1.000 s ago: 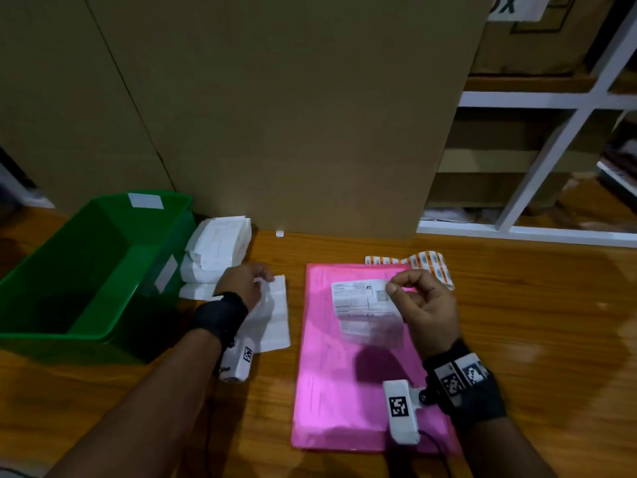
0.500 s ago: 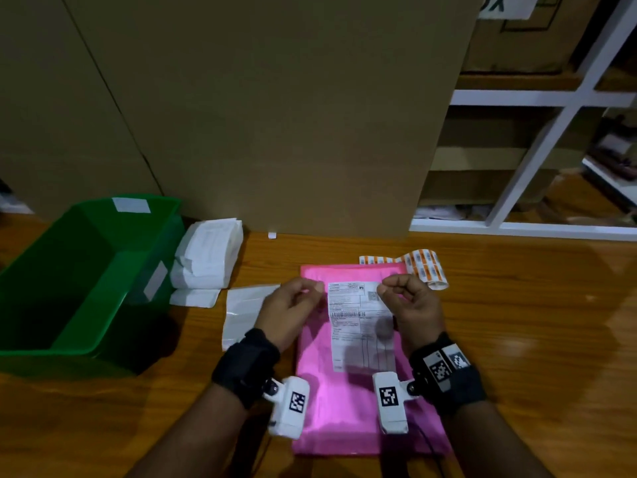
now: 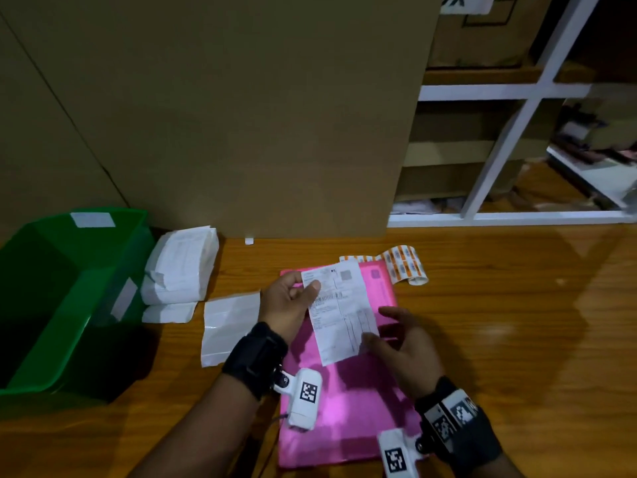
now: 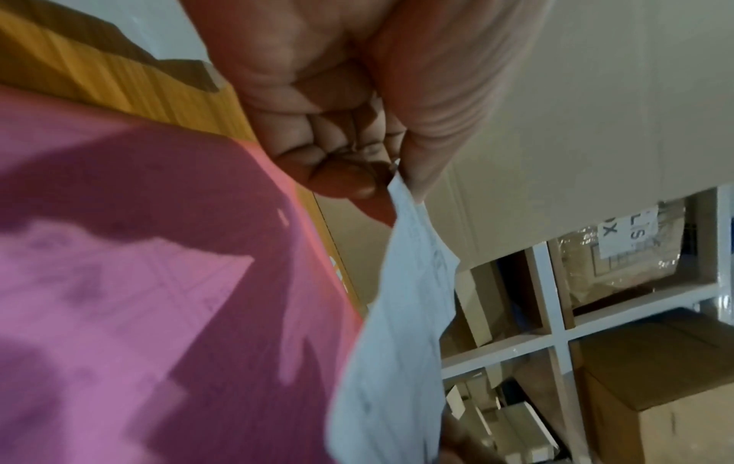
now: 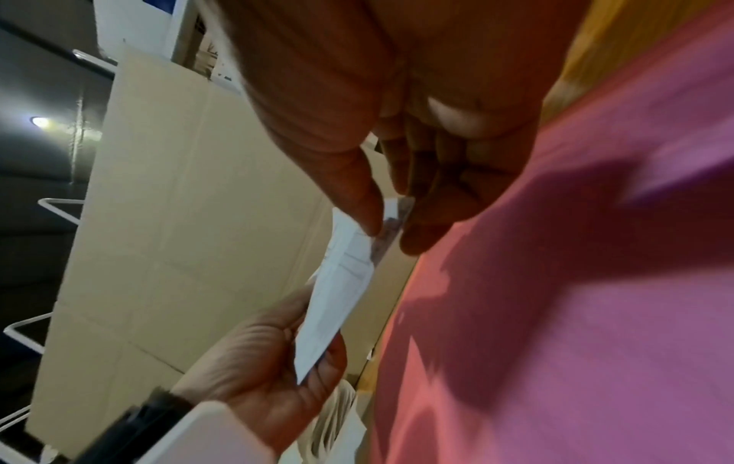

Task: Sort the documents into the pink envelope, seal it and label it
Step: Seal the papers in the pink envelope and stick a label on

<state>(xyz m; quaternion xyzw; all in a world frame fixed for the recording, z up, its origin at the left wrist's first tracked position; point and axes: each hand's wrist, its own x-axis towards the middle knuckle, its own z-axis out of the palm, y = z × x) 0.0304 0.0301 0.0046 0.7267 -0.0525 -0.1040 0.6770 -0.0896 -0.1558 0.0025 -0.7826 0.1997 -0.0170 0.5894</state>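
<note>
The pink envelope [image 3: 344, 408] lies flat on the wooden table in front of me. Above it I hold a white printed shipping label [image 3: 339, 312], tilted and lifted off the envelope. My left hand [image 3: 293, 305] pinches its upper left corner between thumb and fingers, with that hand [image 4: 357, 125] also visible at the label's [image 4: 397, 314] edge in the left wrist view. My right hand [image 3: 403, 343] holds the lower right corner. In the right wrist view its thumb and fingers [image 5: 421, 235] pinch the label [image 5: 341, 292] over the envelope [image 5: 596, 314].
A green bin [image 3: 69, 288] stands at the left, with a stack of white papers [image 3: 182, 267] beside it. A white backing sheet [image 3: 231, 326] lies left of the envelope. A strip of orange stickers [image 3: 403, 267] curls behind it. Cardboard [image 3: 241, 115] and white shelving [image 3: 517, 132] close the back.
My left hand left the white sheet and took the label's upper left corner. My right hand slid from the label's top down to its lower right corner, and the label tilted.
</note>
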